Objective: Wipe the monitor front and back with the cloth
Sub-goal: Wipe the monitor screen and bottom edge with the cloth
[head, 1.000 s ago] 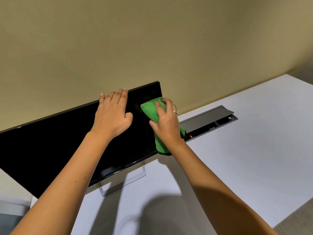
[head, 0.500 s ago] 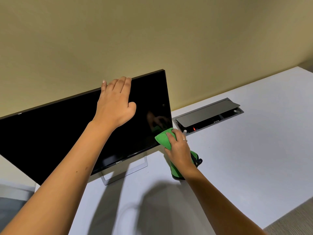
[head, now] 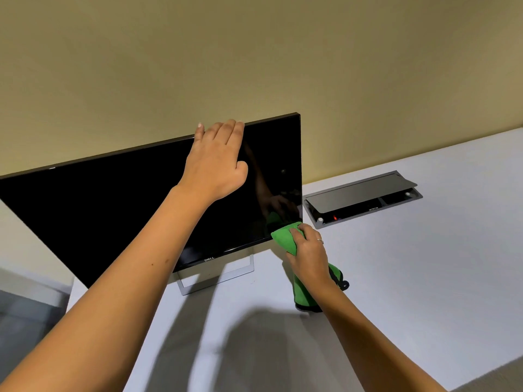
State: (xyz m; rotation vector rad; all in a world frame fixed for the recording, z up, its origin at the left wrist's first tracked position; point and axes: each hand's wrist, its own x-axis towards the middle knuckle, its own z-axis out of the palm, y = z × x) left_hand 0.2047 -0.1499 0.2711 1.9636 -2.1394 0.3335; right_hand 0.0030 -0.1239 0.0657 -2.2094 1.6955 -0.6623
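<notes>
A black monitor (head: 119,210) with a dark screen stands on a silver frame stand (head: 218,281) on the white desk (head: 424,278). My left hand (head: 218,162) lies flat against the upper right part of the screen, fingertips at the top edge. My right hand (head: 308,256) grips a green cloth (head: 284,239) and holds it at the screen's lower right corner. The rest of the cloth hangs below my wrist and touches the desk. The monitor's back is hidden.
A grey cable box (head: 362,199) with its lid raised is set into the desk right of the monitor, a small red light inside. A beige wall (head: 254,52) stands close behind. The desk's front edge runs at lower right; the floor shows at lower left.
My right hand has wiped the cloth down the screen's right side, from near the top corner to the bottom corner. My left hand stays on the upper screen.
</notes>
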